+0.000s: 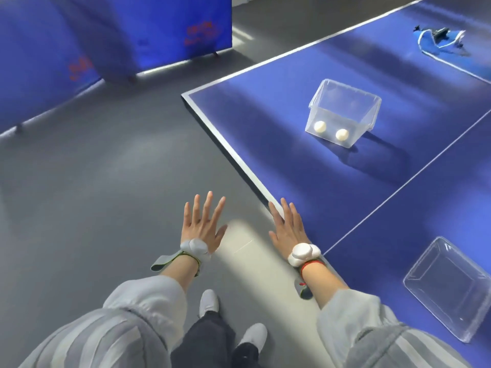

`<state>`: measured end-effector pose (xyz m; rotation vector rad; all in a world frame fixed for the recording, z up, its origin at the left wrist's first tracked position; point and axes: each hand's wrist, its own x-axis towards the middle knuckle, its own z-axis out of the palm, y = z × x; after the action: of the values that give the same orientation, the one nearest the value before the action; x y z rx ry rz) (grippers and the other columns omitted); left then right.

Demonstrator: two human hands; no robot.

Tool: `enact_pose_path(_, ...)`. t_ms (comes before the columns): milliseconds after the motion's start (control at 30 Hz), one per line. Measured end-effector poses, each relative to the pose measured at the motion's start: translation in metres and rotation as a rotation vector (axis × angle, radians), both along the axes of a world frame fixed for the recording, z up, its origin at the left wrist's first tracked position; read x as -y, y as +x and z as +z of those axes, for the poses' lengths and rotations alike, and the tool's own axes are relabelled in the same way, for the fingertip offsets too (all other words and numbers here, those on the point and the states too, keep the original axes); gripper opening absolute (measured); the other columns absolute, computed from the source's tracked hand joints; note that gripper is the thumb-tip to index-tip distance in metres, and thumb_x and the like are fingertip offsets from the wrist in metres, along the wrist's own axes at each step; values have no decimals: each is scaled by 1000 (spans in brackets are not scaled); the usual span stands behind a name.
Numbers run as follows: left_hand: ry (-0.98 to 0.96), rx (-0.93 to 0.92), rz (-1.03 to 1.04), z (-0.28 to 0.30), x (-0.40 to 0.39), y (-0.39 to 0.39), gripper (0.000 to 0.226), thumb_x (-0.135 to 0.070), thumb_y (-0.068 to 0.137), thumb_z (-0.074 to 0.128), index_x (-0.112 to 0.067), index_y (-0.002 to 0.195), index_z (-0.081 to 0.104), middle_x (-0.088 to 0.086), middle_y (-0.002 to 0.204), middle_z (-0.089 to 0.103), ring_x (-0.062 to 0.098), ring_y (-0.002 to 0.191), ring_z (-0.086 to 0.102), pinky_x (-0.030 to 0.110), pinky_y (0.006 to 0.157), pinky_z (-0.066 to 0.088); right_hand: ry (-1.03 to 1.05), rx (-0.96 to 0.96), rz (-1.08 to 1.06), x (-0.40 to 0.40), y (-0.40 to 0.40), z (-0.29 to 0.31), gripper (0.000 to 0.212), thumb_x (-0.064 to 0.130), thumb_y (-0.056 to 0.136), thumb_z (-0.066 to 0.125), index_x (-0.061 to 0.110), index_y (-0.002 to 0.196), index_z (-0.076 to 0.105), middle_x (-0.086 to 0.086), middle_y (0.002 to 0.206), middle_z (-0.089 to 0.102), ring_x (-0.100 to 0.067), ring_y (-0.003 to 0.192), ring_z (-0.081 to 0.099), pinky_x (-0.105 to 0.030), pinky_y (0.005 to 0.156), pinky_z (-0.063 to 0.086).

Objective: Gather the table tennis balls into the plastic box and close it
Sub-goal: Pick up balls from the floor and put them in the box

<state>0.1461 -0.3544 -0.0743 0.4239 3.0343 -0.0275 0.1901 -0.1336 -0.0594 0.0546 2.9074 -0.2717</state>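
Observation:
A clear plastic box (372, 102) stands open on the blue table tennis table (279, 107), near its far left corner. Two white balls lie inside it, one on the left (319, 126) and one on the right (342, 134). The clear lid (449, 285) lies flat on the table at the lower right. My left hand (203, 227) is spread flat, fingers straight, over the grey floor just off the table edge. My right hand (288, 227) lies flat with straight fingers over the table's near edge. Neither hand holds anything.
A blue cloth-like object with dark parts (438, 39) lies on the table at the far right. Blue barrier panels (132, 35) stand on the grey floor at the upper left. My feet in white shoes (210, 301) are on the floor beside the table.

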Motion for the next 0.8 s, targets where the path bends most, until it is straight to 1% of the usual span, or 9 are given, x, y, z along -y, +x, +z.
enact_pose_path(67,20,17,29,-1,14,2,76,-48,92,40,-35,143,-15,4,158,3,35,144,-1,46,110,-12,31,-30,45,15,-3,-4,78,28,94,47,25,148,-9,-12,159,-3,-34,146,-1,-43,119,13)
enact_pose_path(200,57,35,38,-11,30,5,74,-45,89,48,-33,143,-2,6,156,17,37,142,13,47,111,-5,-12,0,52,42,-11,-17,74,28,93,47,26,149,-2,-9,159,-4,-30,146,-2,-42,119,13)
enact_pose_path(400,49,68,11,-41,76,12,74,-44,91,45,-32,142,-8,6,157,14,36,143,12,47,111,-5,-8,62,90,93,-16,-37,75,25,92,48,27,149,0,-10,159,-2,-32,146,1,-44,118,17)
enact_pose_path(500,56,126,67,-48,98,0,71,-43,96,34,-33,144,-17,4,158,-4,34,144,-5,48,113,-10,-26,33,96,112,-23,-40,77,23,89,53,32,144,-1,-11,159,5,-34,146,7,-47,115,22)
enact_pose_path(567,13,151,59,-48,111,-13,68,-43,97,30,-30,145,-16,4,158,-9,33,143,-10,48,114,-9,-17,65,84,120,-31,-42,75,25,92,49,30,147,-1,-9,159,-1,-32,146,1,-46,116,20)
enact_pose_path(633,-4,104,33,-50,124,-27,75,-44,93,41,-29,147,-11,7,158,3,36,144,3,50,114,-3,-14,75,63,129,-42,-44,72,26,94,46,27,149,0,-7,159,-8,-29,146,-5,-45,116,17)
enact_pose_path(700,-32,77,6,-56,133,-41,85,-44,82,61,-27,145,7,9,152,28,38,138,26,50,111,9,-8,62,59,136,-54,-48,72,27,94,46,27,149,0,-6,159,-9,-29,146,-5,-44,116,20)
enact_pose_path(733,-40,49,-7,-59,136,-48,87,-44,76,67,-26,143,15,9,148,37,38,135,32,49,108,14,-10,56,59,139,-60,-50,72,27,94,47,27,149,1,-7,159,-8,-30,146,-4,-45,116,22)
enact_pose_path(800,-27,7,-21,-63,142,-63,89,-43,70,72,-24,142,23,9,145,42,38,134,30,49,107,18,-18,41,61,145,-76,-54,73,27,93,49,27,149,3,-7,159,-5,-31,146,-1,-45,114,28)
